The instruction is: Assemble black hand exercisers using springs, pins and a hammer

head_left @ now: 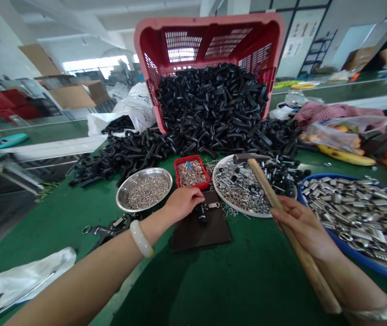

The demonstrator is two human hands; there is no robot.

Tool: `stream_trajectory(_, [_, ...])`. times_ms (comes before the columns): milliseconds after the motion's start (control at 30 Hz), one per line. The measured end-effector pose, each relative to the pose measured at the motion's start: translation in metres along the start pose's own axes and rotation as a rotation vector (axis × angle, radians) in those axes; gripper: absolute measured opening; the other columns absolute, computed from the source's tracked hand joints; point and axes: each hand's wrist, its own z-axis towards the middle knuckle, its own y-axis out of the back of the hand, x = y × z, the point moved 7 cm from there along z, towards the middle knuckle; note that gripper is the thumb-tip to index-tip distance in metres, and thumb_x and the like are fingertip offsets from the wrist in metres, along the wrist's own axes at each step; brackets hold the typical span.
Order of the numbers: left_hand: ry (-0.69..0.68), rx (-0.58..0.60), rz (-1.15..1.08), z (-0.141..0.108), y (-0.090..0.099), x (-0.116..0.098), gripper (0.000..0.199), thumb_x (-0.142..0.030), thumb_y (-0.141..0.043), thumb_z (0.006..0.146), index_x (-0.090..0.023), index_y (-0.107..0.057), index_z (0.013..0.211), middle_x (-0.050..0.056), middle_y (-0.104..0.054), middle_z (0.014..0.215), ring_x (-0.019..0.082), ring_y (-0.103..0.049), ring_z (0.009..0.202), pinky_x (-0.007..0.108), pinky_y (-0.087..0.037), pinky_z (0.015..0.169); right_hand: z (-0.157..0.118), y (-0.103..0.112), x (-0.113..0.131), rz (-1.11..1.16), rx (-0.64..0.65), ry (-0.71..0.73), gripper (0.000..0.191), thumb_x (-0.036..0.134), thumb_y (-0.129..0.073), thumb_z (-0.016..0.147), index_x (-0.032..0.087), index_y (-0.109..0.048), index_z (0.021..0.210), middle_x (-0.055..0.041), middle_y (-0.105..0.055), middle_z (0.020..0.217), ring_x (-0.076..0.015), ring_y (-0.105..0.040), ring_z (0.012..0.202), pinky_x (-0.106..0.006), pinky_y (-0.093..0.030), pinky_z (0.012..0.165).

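My left hand [187,202] is closed, fingertips pinched together, at the top of a black part [202,214] that lies on a dark square pad [200,235]. A metal spring piece [212,205] sits just right of the fingertips. Whatever is between those fingers is too small to make out. In my right hand [298,222] is the wooden handle of a hammer [268,185], held slanting, its head up at the left over the white tray [217,183] of small metal parts.
A red crate [276,68] spills black parts behind the pad. Nearby stand a steel bowl [120,192] of rings, a red box [178,174] of pins and a blue basin [342,246] of metal pieces. A banana [346,156] and bags lie at the right.
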Motion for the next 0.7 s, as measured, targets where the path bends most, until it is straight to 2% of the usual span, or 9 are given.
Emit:
stream_trajectory(100, [-0.078,-0.013,0.144,0.002,0.000,-0.005,0.014,-0.031,-0.053,0.076,-0.022,-0.064,0.077,0.002,-0.064,0.079,0.016,-0.057,0.074,0.026,-0.040,0.071,0.000,0.002,0.000,0.008,-0.007,0.012,0.048,0.047,-0.067,0.059,0.020,-0.055,0.096,0.0020,-0.055,0.056,-0.0140,-0.052,0.051,-0.024,-0.039,0.043])
stream_trajectory(300, [-0.158,0.023,0.424,-0.004,-0.011,-0.020,0.027,-0.034,-0.041,0.084,-0.020,-0.064,0.085,0.006,-0.061,0.088,0.019,-0.056,0.076,0.029,-0.041,0.069,0.000,-0.001,0.000,-0.024,0.002,0.056,0.049,0.045,-0.067,0.062,0.018,-0.054,0.101,-0.0018,-0.061,0.069,-0.0148,-0.056,0.059,-0.024,-0.044,0.047])
stream_trajectory(400, [-0.185,-0.002,0.455,-0.015,-0.010,-0.021,0.036,-0.038,-0.033,0.087,-0.021,-0.063,0.096,0.007,-0.061,0.097,0.021,-0.055,0.085,0.031,-0.041,0.072,-0.008,-0.011,0.003,-0.022,0.088,0.056,0.051,0.042,-0.063,0.069,0.017,-0.047,0.111,-0.0013,-0.059,0.068,-0.0135,-0.055,0.055,-0.023,-0.046,0.044])
stream_trajectory(500, [-0.224,-0.039,0.413,-0.029,-0.004,-0.016,0.044,-0.047,-0.036,0.084,-0.022,-0.053,0.116,0.007,-0.056,0.115,0.024,-0.048,0.104,0.035,-0.036,0.087,-0.024,-0.023,0.012,-0.077,0.200,0.078,0.053,0.040,-0.056,0.076,0.015,-0.039,0.120,-0.0008,-0.059,0.063,-0.0141,-0.056,0.050,-0.025,-0.048,0.042])
stream_trajectory(600, [-0.203,-0.030,0.351,-0.040,-0.003,-0.005,0.068,-0.061,-0.045,0.072,-0.017,-0.045,0.123,0.011,-0.051,0.122,0.027,-0.042,0.111,0.039,-0.030,0.094,-0.041,-0.030,0.026,-0.298,0.221,0.228,0.057,0.037,-0.053,0.079,0.017,-0.033,0.129,-0.0051,-0.065,0.074,-0.0163,-0.060,0.053,-0.027,-0.051,0.045])
stream_trajectory(700, [-0.137,-0.063,0.309,-0.043,-0.005,0.005,0.070,-0.067,-0.050,0.063,-0.018,-0.054,0.112,0.010,-0.055,0.113,0.026,-0.047,0.103,0.038,-0.034,0.090,-0.054,-0.042,0.036,-0.623,0.221,0.486,0.057,0.031,-0.053,0.078,0.023,-0.035,0.131,-0.0103,-0.062,0.106,-0.0231,-0.064,0.085,-0.034,-0.055,0.069])
